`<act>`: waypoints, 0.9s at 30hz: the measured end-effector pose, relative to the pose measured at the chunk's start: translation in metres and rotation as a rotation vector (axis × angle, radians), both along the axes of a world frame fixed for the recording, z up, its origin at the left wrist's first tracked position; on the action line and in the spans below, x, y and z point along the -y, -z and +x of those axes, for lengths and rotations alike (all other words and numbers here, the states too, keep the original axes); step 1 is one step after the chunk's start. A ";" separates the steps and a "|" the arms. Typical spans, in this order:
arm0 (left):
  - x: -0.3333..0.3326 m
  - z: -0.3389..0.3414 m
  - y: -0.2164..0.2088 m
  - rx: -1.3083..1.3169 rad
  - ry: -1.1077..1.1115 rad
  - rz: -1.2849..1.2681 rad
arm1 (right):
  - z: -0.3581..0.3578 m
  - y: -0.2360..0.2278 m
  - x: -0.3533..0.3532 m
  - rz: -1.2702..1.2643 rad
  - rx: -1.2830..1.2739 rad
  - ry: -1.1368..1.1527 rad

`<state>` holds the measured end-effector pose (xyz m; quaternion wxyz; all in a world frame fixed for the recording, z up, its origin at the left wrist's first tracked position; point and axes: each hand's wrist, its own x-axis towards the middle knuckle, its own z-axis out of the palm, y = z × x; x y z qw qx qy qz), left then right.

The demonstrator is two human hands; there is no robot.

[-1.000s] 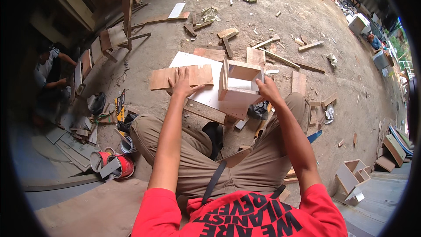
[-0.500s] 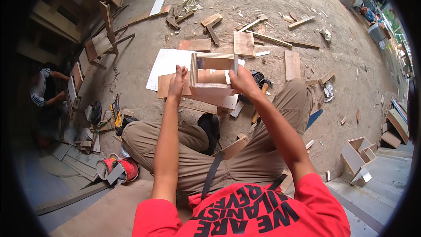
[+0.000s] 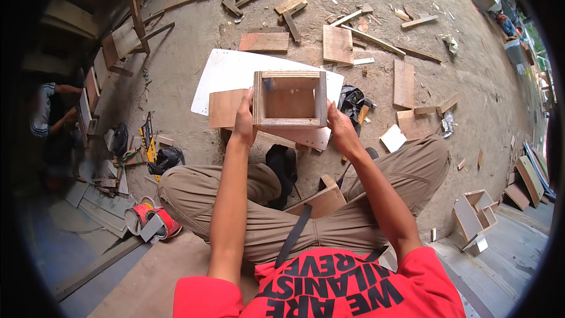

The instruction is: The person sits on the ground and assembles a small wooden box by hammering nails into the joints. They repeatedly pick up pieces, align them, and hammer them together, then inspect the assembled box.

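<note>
while the left hand (image 3: pixel 245 118) holds one side wall of the wooden box (image 3: pixel 289 122), the right hand (image 3: pixel 341 126) clasps the opposite one, so each grip is closed on the box from outside. the box is in front of the seated person's crossed legs, its open side facing up, its near rim running almost level from hand to hand. it is over the white board (image 3: pixel 226 76) and partly over the brown board (image 3: pixel 226 109); whether its underside touches either, i cannot tell.

the white board sticks out past the box at the far left and on the right, while the brown board's edge shows just beside the left hand. left of both boards, a broad stretch of floor (image 3: pixel 176 76) gives room for moving. the far side is tighter: a flat plank (image 3: pixel 264 41) and a squarish piece of wood (image 3: pixel 338 44) lie near the white board's far edge. on the right, a black bag (image 3: pixel 351 101) and a wooden handle (image 3: pixel 364 113) crowd the space near the right hand. between box and lap, a dark shoe (image 3: pixel 281 171) and a loose piece of wood (image 3: pixel 321 200) narrow the gap.
</note>
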<state>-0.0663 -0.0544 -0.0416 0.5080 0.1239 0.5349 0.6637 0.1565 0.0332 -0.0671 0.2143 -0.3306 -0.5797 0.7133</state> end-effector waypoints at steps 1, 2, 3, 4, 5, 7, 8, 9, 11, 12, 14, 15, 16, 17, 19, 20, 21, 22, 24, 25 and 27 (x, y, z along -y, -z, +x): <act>0.002 -0.005 0.002 0.029 0.018 0.001 | -0.001 -0.009 0.001 -0.011 -0.016 0.010; 0.002 -0.010 0.001 0.055 0.039 0.008 | 0.001 -0.006 -0.002 -0.008 -0.015 -0.009; -0.001 -0.005 0.002 0.065 -0.034 0.026 | 0.002 -0.005 -0.002 -0.033 -0.042 0.003; -0.004 -0.004 0.000 0.068 -0.033 0.024 | 0.003 -0.007 -0.003 -0.054 -0.064 0.022; -0.005 -0.001 -0.003 0.073 -0.038 0.023 | 0.002 -0.007 -0.003 -0.053 -0.063 0.023; -0.005 0.002 -0.005 0.094 -0.060 0.016 | 0.001 -0.006 -0.005 -0.053 -0.063 0.030; -0.005 0.003 -0.005 0.108 -0.077 0.010 | 0.001 -0.005 -0.006 -0.037 -0.054 0.039; -0.004 0.005 -0.005 0.123 -0.093 0.004 | 0.000 -0.005 -0.007 -0.022 -0.044 0.049; -0.005 0.004 -0.007 0.136 -0.107 -0.019 | -0.006 -0.009 -0.009 0.000 -0.039 0.062; -0.005 0.003 -0.008 0.143 -0.114 -0.030 | -0.009 -0.013 -0.009 0.005 -0.037 0.062; -0.004 0.000 -0.012 0.151 -0.101 -0.025 | -0.010 -0.016 -0.007 0.004 -0.040 0.066; -0.005 0.000 -0.014 0.165 -0.103 -0.031 | -0.010 -0.016 -0.007 -0.002 -0.045 0.069; -0.005 -0.002 -0.015 0.171 -0.109 -0.035 | -0.012 -0.016 -0.007 -0.006 -0.058 0.068; -0.003 -0.003 -0.014 0.174 -0.111 -0.049 | -0.013 -0.017 -0.007 0.000 -0.033 0.070; -0.004 -0.003 -0.008 0.136 -0.129 -0.034 | -0.016 -0.019 -0.005 0.009 0.015 0.073; -0.004 -0.004 -0.003 0.116 -0.139 -0.028 | -0.018 -0.021 -0.003 0.013 -0.004 0.072; -0.004 -0.006 0.006 0.082 -0.142 -0.001 | -0.021 -0.026 -0.002 0.017 -0.022 0.072; -0.005 -0.005 0.005 0.083 -0.144 -0.012 | -0.021 -0.028 -0.003 0.025 -0.036 0.077; -0.008 -0.004 -0.001 0.086 -0.149 -0.034 | -0.020 -0.022 -0.005 0.124 -0.007 0.071; -0.008 -0.004 0.000 0.085 -0.145 -0.041 | -0.018 -0.018 -0.003 0.128 -0.001 0.081; -0.008 -0.005 0.001 0.082 -0.136 -0.055 | -0.015 -0.015 -0.004 0.136 -0.006 0.095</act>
